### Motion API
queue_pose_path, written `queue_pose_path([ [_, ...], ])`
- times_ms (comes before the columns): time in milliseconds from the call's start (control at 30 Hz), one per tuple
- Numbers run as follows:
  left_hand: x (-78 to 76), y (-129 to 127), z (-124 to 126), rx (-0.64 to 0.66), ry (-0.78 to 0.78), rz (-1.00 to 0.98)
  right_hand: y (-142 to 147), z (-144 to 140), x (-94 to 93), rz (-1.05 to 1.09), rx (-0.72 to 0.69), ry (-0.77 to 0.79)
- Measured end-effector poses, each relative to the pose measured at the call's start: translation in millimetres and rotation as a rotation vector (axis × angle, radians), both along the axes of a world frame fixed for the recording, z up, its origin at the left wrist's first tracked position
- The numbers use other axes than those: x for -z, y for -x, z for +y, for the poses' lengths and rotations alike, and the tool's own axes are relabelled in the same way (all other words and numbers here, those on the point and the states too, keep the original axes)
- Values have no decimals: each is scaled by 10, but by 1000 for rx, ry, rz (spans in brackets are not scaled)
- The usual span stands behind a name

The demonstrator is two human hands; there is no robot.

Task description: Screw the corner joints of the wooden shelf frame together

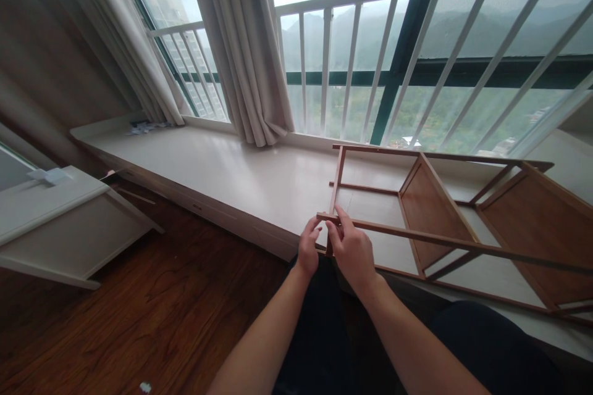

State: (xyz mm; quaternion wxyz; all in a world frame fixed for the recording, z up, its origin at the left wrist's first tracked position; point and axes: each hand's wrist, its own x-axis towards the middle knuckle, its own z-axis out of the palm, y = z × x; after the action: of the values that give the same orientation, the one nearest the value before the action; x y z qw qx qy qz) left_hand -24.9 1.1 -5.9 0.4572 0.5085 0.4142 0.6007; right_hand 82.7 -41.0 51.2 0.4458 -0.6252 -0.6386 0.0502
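Wooden shelf (445, 210) lies on its side on the window ledge (222, 166). Both hands meet at its near corner — left hand (308, 250) pinching the frame, right hand (352, 250) closed around the upright post.

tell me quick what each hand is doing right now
Left hand: fingers curled at the corner end of the brown wooden shelf frame lying on its side.
Right hand: pinching the same corner joint of that frame.
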Motion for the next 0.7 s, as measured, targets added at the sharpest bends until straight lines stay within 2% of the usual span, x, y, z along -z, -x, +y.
queue_pose_path([
  [67, -165, 138, 194, 50, 5, -59, -12, -1, -16, -22, -10, 23],
  [133, -425, 235, 406, 102, 86, -14, -16, -1, -30, -32, -16, 40],
  [167, -577, 260, 505, 181, 137, 41, -16, -1, -38, -38, -14, 49],
  [267, -1010, 226, 729, 414, 256, 359, -5, -6, -70, -76, -1, 81],
  [333, -1196, 140, 811, 501, 277, 602, 5, -15, -103, -114, 16, 113],
  [400, -1269, 42, 854, 545, 267, 805, 15, -28, -140, -154, 35, 152],
  [467, -1256, -35, 875, 532, 245, 917, 22, -41, -173, -191, 52, 184],
  [600, -1176, -92, 881, 510, 223, 880, 25, -54, -216, -252, 71, 223],
  [700, -1174, -89, 867, 509, 228, 861, 20, -56, -230, -285, 84, 245],
])
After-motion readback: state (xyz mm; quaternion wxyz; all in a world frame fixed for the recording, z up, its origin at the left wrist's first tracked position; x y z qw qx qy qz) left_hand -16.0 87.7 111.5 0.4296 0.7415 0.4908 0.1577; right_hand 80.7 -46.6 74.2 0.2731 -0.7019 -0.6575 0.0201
